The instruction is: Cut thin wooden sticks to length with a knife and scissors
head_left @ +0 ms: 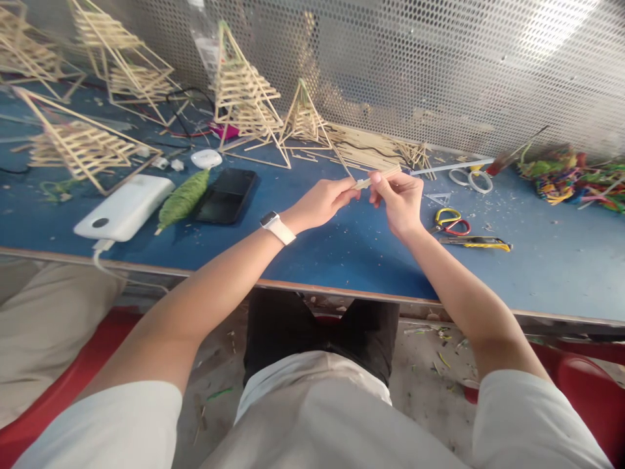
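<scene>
Your left hand [322,203] pinched one end of a small bundle of pale wooden sticks [391,172] above the blue table [312,257]; your right hand [403,200] gripped it farther along. You seemed to be aligning them, which called for steady fingertips next.

Your left hand [332,197] and right hand [399,197] are close together just right of the frame's centre, both holding thin pale wooden sticks [362,184] over the blue tabletop [312,257]. Yellow-and-red-handled scissors [450,221] lie farther right; triangular pale stick frames [239,88] stand upper left.
</scene>
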`<move>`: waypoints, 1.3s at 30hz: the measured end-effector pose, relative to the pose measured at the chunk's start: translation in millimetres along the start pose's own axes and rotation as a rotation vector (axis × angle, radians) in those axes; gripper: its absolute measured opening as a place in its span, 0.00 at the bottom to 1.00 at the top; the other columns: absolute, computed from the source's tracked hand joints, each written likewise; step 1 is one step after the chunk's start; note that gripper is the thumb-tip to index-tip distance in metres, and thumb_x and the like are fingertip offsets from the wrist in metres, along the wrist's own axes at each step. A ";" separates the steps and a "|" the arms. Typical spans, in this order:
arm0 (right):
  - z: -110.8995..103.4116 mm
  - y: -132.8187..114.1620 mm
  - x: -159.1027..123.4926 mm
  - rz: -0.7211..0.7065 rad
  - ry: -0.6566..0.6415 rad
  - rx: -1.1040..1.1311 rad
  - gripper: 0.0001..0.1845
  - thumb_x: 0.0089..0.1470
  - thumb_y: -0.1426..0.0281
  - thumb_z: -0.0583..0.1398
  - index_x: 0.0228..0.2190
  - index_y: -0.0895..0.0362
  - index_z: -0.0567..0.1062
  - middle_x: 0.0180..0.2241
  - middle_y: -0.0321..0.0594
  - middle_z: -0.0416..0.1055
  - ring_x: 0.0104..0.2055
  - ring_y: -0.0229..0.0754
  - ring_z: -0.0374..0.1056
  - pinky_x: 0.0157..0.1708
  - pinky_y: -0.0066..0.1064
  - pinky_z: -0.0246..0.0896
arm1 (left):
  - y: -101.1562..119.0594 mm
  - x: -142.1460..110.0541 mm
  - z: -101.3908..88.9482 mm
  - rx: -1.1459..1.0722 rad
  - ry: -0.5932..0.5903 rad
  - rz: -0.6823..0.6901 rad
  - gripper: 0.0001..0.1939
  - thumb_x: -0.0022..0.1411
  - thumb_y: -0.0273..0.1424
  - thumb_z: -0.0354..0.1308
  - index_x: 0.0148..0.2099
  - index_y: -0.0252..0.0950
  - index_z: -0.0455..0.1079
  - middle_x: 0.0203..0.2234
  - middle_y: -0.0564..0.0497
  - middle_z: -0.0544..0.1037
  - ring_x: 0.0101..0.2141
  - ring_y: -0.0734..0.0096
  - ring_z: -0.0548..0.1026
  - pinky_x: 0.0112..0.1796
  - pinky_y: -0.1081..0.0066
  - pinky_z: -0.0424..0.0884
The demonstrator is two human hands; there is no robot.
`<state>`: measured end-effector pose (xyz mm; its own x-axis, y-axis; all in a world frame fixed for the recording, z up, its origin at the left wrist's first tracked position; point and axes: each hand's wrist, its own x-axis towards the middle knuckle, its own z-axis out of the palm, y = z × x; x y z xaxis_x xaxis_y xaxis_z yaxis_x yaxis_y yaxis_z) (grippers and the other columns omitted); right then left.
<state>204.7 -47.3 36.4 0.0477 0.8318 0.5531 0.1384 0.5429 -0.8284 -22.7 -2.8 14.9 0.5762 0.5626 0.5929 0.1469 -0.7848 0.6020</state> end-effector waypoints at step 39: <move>-26.7 -112.5 4.2 -0.280 -0.317 -0.739 0.21 0.75 0.56 0.70 0.29 0.52 0.85 0.31 0.40 0.79 0.32 0.43 0.71 0.37 0.40 0.68 | 22.3 7.3 -44.4 -0.057 -0.300 0.081 0.19 0.83 0.49 0.65 0.61 0.45 0.88 0.54 0.44 0.90 0.50 0.60 0.86 0.55 0.61 0.77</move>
<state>215.8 -108.0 134.3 -0.3486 0.7313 0.5862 0.7194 0.6097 -0.3328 -50.9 -4.6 56.4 0.7971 0.3900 0.4611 0.0499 -0.8034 0.5933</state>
